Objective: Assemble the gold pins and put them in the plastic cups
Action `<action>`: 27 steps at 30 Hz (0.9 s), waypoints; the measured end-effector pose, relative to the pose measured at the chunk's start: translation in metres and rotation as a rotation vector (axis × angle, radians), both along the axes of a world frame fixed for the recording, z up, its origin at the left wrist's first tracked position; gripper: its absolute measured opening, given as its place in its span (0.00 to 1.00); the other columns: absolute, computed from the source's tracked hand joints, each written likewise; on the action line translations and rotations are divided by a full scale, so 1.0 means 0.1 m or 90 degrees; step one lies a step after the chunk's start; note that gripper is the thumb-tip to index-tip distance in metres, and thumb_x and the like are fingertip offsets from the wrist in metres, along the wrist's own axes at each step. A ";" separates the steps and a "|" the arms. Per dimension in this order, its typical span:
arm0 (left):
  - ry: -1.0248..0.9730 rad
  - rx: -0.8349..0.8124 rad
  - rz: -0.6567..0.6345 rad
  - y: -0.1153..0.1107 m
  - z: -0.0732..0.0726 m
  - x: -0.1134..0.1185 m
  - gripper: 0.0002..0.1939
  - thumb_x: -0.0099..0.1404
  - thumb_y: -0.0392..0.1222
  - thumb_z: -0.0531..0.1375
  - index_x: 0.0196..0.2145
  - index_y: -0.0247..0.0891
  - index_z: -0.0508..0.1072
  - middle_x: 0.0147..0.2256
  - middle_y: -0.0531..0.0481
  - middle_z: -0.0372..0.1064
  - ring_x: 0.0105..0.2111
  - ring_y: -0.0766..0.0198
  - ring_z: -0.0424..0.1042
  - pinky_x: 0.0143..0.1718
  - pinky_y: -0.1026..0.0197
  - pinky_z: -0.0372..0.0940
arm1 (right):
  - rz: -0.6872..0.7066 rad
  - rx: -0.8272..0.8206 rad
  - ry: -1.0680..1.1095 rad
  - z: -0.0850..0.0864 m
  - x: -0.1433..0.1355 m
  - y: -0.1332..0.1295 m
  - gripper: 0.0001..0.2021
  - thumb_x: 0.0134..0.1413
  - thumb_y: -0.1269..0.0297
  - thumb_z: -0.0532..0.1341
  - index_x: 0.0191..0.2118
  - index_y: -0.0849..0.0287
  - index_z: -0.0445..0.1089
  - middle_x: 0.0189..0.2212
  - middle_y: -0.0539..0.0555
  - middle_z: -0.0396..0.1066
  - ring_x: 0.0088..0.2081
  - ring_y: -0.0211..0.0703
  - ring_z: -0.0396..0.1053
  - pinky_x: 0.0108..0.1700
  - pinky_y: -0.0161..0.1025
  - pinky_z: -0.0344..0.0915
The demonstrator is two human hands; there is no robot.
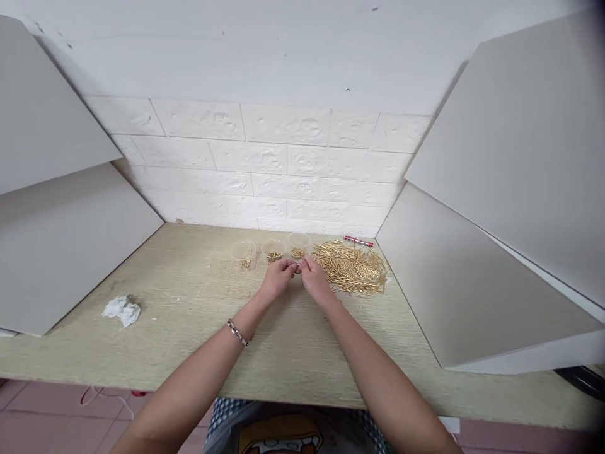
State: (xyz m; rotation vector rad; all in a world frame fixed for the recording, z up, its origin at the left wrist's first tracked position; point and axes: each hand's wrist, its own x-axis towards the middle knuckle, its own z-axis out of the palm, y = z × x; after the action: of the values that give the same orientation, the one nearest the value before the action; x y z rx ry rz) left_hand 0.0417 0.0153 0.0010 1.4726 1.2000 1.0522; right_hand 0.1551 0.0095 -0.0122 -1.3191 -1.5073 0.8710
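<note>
Left hand [278,276] and right hand [314,279]: fingertips pinched together on tiny piece [297,268], details too small to tell, near middle of far edge of pale wood-grain surface [293,340]. Just beyond: three round clear plastic cups [273,250], small gold-coloured parts [274,257] inside. Toward far right corner: loose heap of slim gold-coloured metal pins [352,268]; red patterned tube [358,241] behind. Near left edge: crumpled white tissue [121,310].

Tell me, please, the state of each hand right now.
Left hand: fingers pinched closed; anything held is too small to tell.
Right hand: pinched closed too; anything held equally unclear.
</note>
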 end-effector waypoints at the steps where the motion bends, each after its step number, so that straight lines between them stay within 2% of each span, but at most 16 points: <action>1: -0.011 -0.006 0.001 -0.01 0.01 0.00 0.08 0.51 0.42 0.55 0.22 0.34 0.68 0.23 0.51 0.67 0.24 0.68 0.63 0.29 0.65 0.59 | -0.003 0.002 -0.006 0.00 -0.01 0.00 0.12 0.52 0.57 0.46 0.23 0.56 0.54 0.21 0.48 0.61 0.27 0.38 0.59 0.31 0.35 0.53; 7: -0.045 -0.020 0.019 -0.03 -0.01 0.01 0.09 0.51 0.42 0.55 0.23 0.33 0.68 0.22 0.52 0.65 0.23 0.70 0.61 0.28 0.65 0.58 | -0.045 0.024 -0.040 0.00 -0.04 -0.02 0.12 0.53 0.58 0.45 0.22 0.56 0.52 0.19 0.47 0.58 0.25 0.39 0.57 0.30 0.35 0.51; 11: -0.014 0.004 0.028 0.01 -0.05 0.01 0.09 0.51 0.42 0.55 0.23 0.33 0.68 0.22 0.52 0.65 0.23 0.69 0.61 0.28 0.65 0.58 | -0.034 0.016 -0.024 0.01 -0.06 -0.03 0.12 0.53 0.59 0.46 0.22 0.56 0.52 0.19 0.47 0.58 0.25 0.39 0.56 0.29 0.35 0.51; 17: 0.012 0.030 0.041 0.03 -0.11 0.01 0.09 0.52 0.42 0.54 0.23 0.34 0.69 0.22 0.52 0.65 0.23 0.68 0.62 0.27 0.66 0.58 | -0.086 0.013 -0.003 -0.02 -0.12 -0.04 0.11 0.53 0.59 0.45 0.22 0.56 0.52 0.20 0.48 0.59 0.26 0.39 0.57 0.29 0.35 0.51; 27: 0.001 0.036 0.038 0.02 -0.08 0.01 0.09 0.52 0.43 0.54 0.23 0.34 0.68 0.21 0.52 0.65 0.22 0.69 0.61 0.27 0.66 0.58 | -0.063 0.034 -0.043 0.01 -0.08 -0.03 0.12 0.53 0.59 0.45 0.22 0.56 0.51 0.20 0.48 0.57 0.25 0.38 0.56 0.28 0.36 0.50</action>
State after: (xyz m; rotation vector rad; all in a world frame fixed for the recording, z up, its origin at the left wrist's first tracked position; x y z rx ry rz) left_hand 0.0428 0.0173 -0.0075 1.4892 1.2306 1.1343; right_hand 0.1467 0.0065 -0.0111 -1.3836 -1.4940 0.7252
